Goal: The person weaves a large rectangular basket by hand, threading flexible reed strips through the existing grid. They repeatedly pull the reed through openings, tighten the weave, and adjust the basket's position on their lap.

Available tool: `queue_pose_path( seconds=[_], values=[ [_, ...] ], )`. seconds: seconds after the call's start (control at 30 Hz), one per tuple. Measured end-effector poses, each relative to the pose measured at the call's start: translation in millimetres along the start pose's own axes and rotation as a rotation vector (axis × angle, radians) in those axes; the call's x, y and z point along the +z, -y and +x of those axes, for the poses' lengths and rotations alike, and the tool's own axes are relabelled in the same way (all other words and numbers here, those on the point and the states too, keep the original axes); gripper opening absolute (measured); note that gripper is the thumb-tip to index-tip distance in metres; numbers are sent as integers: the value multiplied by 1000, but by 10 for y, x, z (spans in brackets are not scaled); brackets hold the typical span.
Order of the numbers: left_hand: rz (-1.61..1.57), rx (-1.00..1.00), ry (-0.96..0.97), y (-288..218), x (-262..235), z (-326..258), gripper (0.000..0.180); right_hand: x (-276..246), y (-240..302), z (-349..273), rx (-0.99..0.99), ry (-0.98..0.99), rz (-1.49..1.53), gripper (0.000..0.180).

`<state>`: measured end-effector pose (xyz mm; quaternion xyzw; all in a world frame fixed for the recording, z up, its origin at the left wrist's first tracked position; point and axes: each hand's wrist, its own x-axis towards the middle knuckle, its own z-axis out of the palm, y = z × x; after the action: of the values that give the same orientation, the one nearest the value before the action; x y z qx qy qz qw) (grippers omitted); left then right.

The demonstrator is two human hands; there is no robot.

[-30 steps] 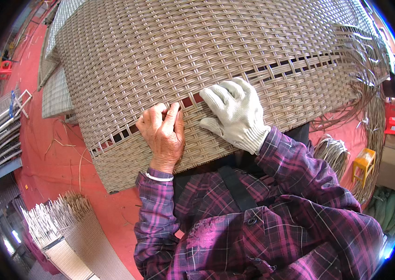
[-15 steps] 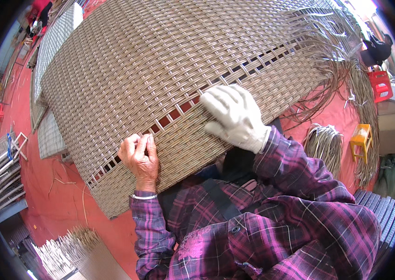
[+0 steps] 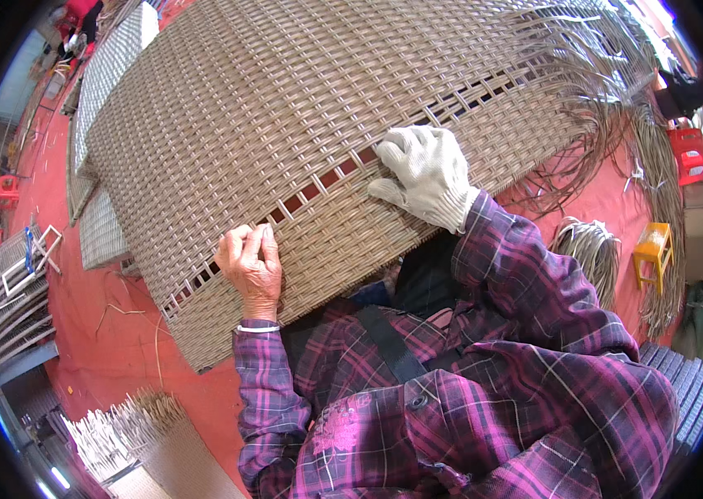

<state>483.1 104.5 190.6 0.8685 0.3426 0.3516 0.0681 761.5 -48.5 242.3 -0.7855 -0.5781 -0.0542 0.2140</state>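
Note:
A large brown woven rattan-style panel (image 3: 285,125) lies in front of me, with a narrow row of gaps (image 3: 330,178) crossed by short strands. My left hand (image 3: 251,262), bare with a white bangle at the wrist, is pinched closed at the near edge of that row; anything between its fingertips is too small to make out. On the panel to the right rests my right hand (image 3: 429,176) in a white knitted glove. Its fingers are bent at the row and the thumb stands apart. Loose brown strands (image 3: 592,108) hang from the panel's right end.
A bundle of strands (image 3: 588,249) and a yellow stool (image 3: 653,254) stand on the red floor covering (image 3: 131,349) at right. Beyond is a red stool (image 3: 689,155). White-tipped stakes (image 3: 123,432) stand at lower left, curved frames (image 3: 14,308) at far left. Another person (image 3: 81,21) shows at top left.
My gloved right hand has slid a little up and right along the row, and its fingers are more bent. The left hand keeps its pinch at nearly the same place. The view has shifted slightly.

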Motion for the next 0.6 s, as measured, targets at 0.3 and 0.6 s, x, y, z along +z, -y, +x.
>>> queue_pose_path(
  seconds=[0.3,0.6],
  values=[
    [-30,70,-94,14,-38,43,7,-165,-334,-77,90,-31,-52,67],
    [38,29,33,-9,14,93,7,-248,-754,9,162,-38,-75,66]
  ],
)
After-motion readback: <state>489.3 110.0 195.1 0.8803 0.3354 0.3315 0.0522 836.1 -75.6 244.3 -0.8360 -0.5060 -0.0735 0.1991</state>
